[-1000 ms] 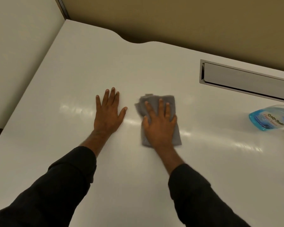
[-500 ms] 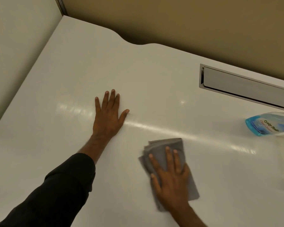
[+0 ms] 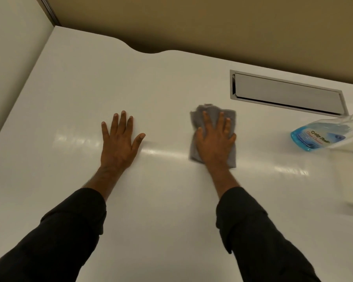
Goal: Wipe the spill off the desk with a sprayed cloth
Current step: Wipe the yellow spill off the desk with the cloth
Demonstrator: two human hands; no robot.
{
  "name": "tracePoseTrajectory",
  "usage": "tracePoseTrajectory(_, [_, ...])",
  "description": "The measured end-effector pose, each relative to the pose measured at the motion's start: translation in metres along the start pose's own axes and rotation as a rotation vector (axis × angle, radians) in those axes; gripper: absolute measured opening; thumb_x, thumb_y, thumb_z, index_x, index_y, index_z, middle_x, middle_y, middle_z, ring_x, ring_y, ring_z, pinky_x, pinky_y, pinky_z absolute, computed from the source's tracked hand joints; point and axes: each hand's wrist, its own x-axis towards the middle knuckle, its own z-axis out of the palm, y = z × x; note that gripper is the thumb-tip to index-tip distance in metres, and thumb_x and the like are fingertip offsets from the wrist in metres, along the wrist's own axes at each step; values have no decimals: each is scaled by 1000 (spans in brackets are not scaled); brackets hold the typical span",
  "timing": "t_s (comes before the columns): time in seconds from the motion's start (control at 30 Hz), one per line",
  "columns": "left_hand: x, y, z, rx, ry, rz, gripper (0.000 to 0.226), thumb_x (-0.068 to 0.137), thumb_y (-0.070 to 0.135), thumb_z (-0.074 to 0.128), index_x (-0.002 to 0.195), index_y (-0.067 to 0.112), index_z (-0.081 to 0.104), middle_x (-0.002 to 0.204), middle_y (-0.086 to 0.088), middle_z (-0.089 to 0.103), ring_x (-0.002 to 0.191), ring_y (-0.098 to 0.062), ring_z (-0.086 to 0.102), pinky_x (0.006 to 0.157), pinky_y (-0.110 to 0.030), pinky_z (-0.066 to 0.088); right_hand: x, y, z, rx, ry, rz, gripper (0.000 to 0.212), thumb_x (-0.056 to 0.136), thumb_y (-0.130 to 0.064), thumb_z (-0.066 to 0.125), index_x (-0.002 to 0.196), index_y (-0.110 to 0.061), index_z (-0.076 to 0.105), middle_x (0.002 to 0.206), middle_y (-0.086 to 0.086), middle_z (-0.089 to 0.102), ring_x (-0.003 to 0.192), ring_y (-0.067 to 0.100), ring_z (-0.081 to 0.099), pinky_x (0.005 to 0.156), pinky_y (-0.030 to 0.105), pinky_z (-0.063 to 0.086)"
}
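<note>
Grey cloth (image 3: 213, 137) lying folded on white desk (image 3: 171, 200), mid-desk, now back toward far side after being near front edge half second ago. Right hand (image 3: 214, 143) pressing it flat, fingers spread, not gripping. Left hand (image 3: 119, 143) staying flat, empty, bracing. Spray bottle (image 3: 322, 137) lying at right. Back-and-forth wiping ongoing; no spill visible, probably nearly done.

An office: white desk (image 3: 171, 88) with a metal cable hatch (image 3: 287, 94).
</note>
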Motion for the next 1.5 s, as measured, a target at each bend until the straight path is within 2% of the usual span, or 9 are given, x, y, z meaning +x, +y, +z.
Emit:
tracePoseTrajectory(0.17, [2, 1, 1, 10, -2, -7, 78, 95, 65, 3, 154, 15, 10, 164, -7, 1, 151, -25, -4, 119, -57, 2, -23, 12, -5, -45, -50, -187, 59, 103, -52, 35, 158, -46, 15, 170, 7, 12, 155, 34, 13, 114, 65, 27])
tracePoseTrajectory(0.4, [3, -1, 6, 15, 6, -2, 77, 95, 65, 4, 154, 15, 10, 164, -8, 2, 151, -26, -2, 119, -57, 2, -159, 37, 11, -62, -133, -535, 63, 98, -57, 34, 157, -50, 13, 172, -1, 2, 158, 27, 3, 119, 57, 16])
tracePoseTrajectory(0.57, [4, -2, 7, 9, 23, 3, 77, 96, 65, 5, 154, 14, 12, 164, -8, 5, 151, -26, -1, 119, -58, 3, -151, 88, -12, -81, -102, -317, 61, 95, -53, 35, 155, -48, 26, 169, 2, 21, 155, 29, 20, 113, 53, 29])
tracePoseTrajectory(0.77, [3, -2, 7, 28, 23, 3, 77, 96, 64, 5, 153, 13, 14, 164, -10, 7, 151, -28, 2, 118, -59, 5, -59, 82, -21, -121, -80, -100, 65, 97, -55, 24, 160, -42, 13, 169, 9, 18, 153, 36, 19, 110, 60, 33])
tracePoseTrajectory(0.97, [3, -1, 6, 46, 19, 1, 77, 96, 64, 5, 154, 13, 13, 164, -9, 6, 151, -27, 1, 118, -58, 5, -35, 11, -5, -110, -76, -208, 60, 100, -55, 33, 157, -48, 15, 169, 7, 17, 153, 35, 18, 111, 63, 32])
tracePoseTrajectory(1.1, [3, -1, 6, 41, 12, -6, 77, 95, 64, 3, 154, 14, 11, 164, -8, 4, 151, -26, 0, 119, -58, 4, -86, -17, 9, -35, -106, -380, 62, 98, -56, 35, 157, -50, 14, 171, -1, 8, 156, 28, 11, 116, 61, 23])
tracePoseTrajectory(1.2, [3, -1, 6, 20, 11, -4, 77, 95, 64, 4, 154, 15, 11, 164, -8, 3, 151, -25, -2, 119, -57, 3, -139, -6, 17, -16, -108, -452, 67, 97, -56, 35, 158, -48, 9, 172, -2, 1, 158, 27, 4, 120, 58, 13])
tracePoseTrajectory(1.37, [3, 1, 3, 18, 18, -3, 76, 96, 63, 7, 154, 14, 12, 164, -9, 5, 151, -26, -1, 119, -57, 2, -185, 51, 6, -29, -103, -313, 64, 96, -54, 36, 157, -50, 16, 171, -1, 13, 157, 25, 13, 116, 53, 25])
tracePoseTrajectory(1.5, [2, 2, 0, 35, 6, -8, 76, 96, 62, 7, 154, 13, 13, 164, -9, 4, 151, -26, -1, 119, -57, 3, -150, 94, -17, -46, -79, -75, 64, 93, -55, 29, 156, -46, 19, 168, 6, 24, 154, 32, 24, 110, 56, 34])
